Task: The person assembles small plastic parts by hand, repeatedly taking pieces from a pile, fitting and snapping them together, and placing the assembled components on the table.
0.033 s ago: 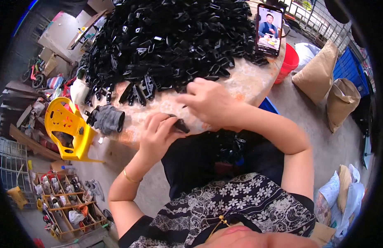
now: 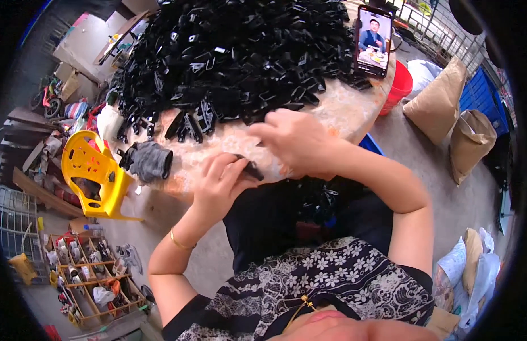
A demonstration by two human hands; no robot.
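Note:
My left hand (image 2: 217, 181) is closed on a small dark black plastic part (image 2: 253, 170) at the near edge of the round table (image 2: 338, 111). To the right of that part and slightly above it is my right hand (image 2: 294, 139), its fingers curled in a pinch. Whatever the right fingers hold, if anything, is hidden. A large heap of glossy black plastic parts (image 2: 235, 57) covers the far side of the table. A few loose black parts (image 2: 190, 126) lie at the heap's near edge. Left of my left hand sits a bunched grey cloth (image 2: 151, 162).
A lit phone (image 2: 374, 42) stands at the table's right edge, above a red bucket (image 2: 401, 82). Brown sacks (image 2: 436, 94) stand on the floor at the right. At the left are a yellow plastic chair (image 2: 93, 170) and a wooden shoe rack (image 2: 98, 278).
My right hand has shifted very slightly to the right. The left hand keeps its hold on the black plastic part. The whole view has moved a little.

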